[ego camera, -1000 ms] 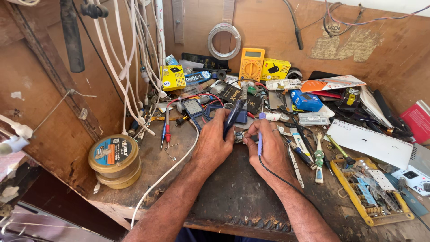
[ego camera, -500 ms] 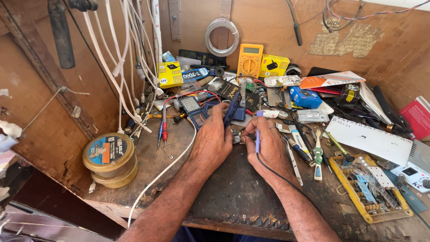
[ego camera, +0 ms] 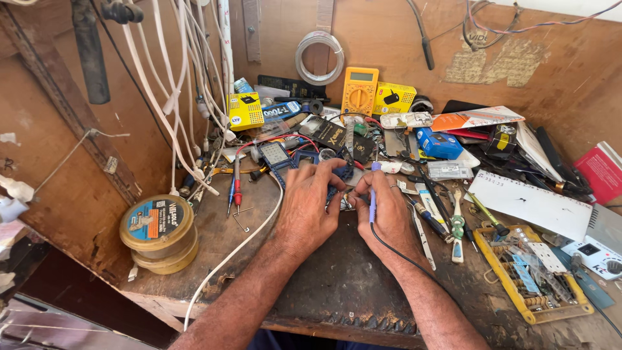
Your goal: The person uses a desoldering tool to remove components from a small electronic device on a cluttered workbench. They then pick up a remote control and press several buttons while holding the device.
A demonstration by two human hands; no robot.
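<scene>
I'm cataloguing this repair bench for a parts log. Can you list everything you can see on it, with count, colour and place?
small part: one, dark, between both hands, details too small to tell
probe: one, blue, with a black lead, in the right hand
multimeter: one, yellow, against the back wall
yellow boxes: two, back of the bench, either side of the multimeter
wire coil: one, white, hung on the wall
tins: two stacked, gold, front left corner
white cables: several, hanging at left
tray: one, yellow, right, full of small parts
notepad: one, white, right
blue box: one, behind the right hand
bench: one, brown wood
left hand: on the small part
right hand: grips the probe
</scene>
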